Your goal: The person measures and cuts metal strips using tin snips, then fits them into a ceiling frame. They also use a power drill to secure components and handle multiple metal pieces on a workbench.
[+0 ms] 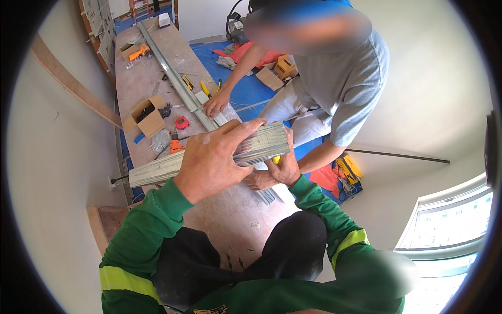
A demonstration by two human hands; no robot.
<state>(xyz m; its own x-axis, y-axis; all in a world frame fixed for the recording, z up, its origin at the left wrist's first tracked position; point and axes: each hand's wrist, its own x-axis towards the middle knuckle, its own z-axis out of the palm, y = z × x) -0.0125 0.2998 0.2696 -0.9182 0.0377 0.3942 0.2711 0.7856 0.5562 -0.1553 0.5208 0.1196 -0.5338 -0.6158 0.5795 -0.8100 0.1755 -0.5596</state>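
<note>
A stacked bundle of ridged, galvanized metal strips (261, 142) slants across in front of me. My left hand (214, 152) is wrapped over it, thumb on the near side and fingers across the top. At the bundle's right end is my right hand (285, 163), its fingers curled around a small yellow object (276, 159), mostly hidden, whose kind I cannot make out. Beneath the bundle a long metal channel (175, 78) lies along the work board (225, 220). A co-worker's one hand (217, 102) presses on the channel; the other (260, 179) is beside my right hand.
On the board are an open cardboard box (148, 118), a red tape measure (182, 122), an orange drill (176, 144) and another orange tool (140, 52). The co-worker (340, 83) bends over the right side. A yellow tool case (349, 166) sits on blue floor sheeting (209, 52).
</note>
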